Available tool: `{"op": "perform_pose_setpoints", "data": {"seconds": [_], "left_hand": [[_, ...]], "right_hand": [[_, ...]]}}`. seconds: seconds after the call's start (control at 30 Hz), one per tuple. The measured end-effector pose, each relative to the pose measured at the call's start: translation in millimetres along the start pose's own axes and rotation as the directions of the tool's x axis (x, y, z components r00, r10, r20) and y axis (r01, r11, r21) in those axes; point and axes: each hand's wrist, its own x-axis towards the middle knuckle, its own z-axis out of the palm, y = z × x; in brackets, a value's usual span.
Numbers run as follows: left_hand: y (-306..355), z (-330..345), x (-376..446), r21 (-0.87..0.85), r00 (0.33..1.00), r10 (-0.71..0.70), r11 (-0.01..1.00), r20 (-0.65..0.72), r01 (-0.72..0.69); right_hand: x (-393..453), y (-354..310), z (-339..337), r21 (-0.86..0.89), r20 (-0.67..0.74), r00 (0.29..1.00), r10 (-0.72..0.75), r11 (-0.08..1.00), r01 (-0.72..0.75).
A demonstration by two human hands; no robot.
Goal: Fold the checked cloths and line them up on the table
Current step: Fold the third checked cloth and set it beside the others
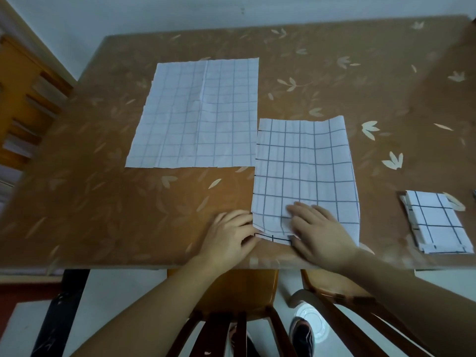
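The half-folded checked cloth (306, 171), long axis running up-frame, lies thin and creased under the flat right hand (319, 228), while the left hand (229, 235) pinches its near corner.

A brown leaf-patterned desk (334, 73) fills the frame beneath a pale wall (128, 14); brown wooden chairs (239, 292) stand on whitish floor (123, 292) at the bottom.

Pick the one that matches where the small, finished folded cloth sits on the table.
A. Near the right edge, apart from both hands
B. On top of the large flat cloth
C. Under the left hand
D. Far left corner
A: the small folded checked cloth lies near the table's right edge, while the left hand and right hand work on the half-folded cloth.
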Motion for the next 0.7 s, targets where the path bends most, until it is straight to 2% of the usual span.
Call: {"op": "perform_pose_setpoints", "data": {"seconds": [0.13,0.2,0.3,0.43,0.5,0.6,0.7], "left_hand": [[-2,-12,-9,-0.141,0.993,-0.107,0.983,0.054,0.114],[0,-17,-8,-0.238,0.988,-0.152,0.959,0.023,0.153],[5,-16,1,-0.128,0.994,-0.111,0.985,0.014,0.112],[3,-11,8,0.067,0.979,-0.075,0.996,0.191,0.064],[-1,-9,7,0.138,0.971,-0.073,0.990,0.229,0.042],[-2,-10,7,0.141,0.971,-0.056,0.990,0.234,0.023],[4,-13,21,0.155,0.979,-0.062,0.987,0.193,0.032]], "right_hand": [[-3,-4,-3,-0.006,0.051,0.998,0.025,1.000,-0.025],[-5,-3,-5,-0.022,0.102,0.995,0.017,1.000,-0.014],[-6,-3,-5,-0.049,0.172,0.985,0.012,0.999,-0.004],[-6,-4,-2,-0.096,0.233,0.972,0.029,0.995,-0.007],[-6,-8,0,-0.095,0.244,0.969,0.035,0.995,-0.012],[-4,-8,-5,-0.022,0.168,0.984,0.066,0.998,-0.064],[-4,11,-18,0.029,0.060,0.972,0.226,0.973,-0.228]]}}
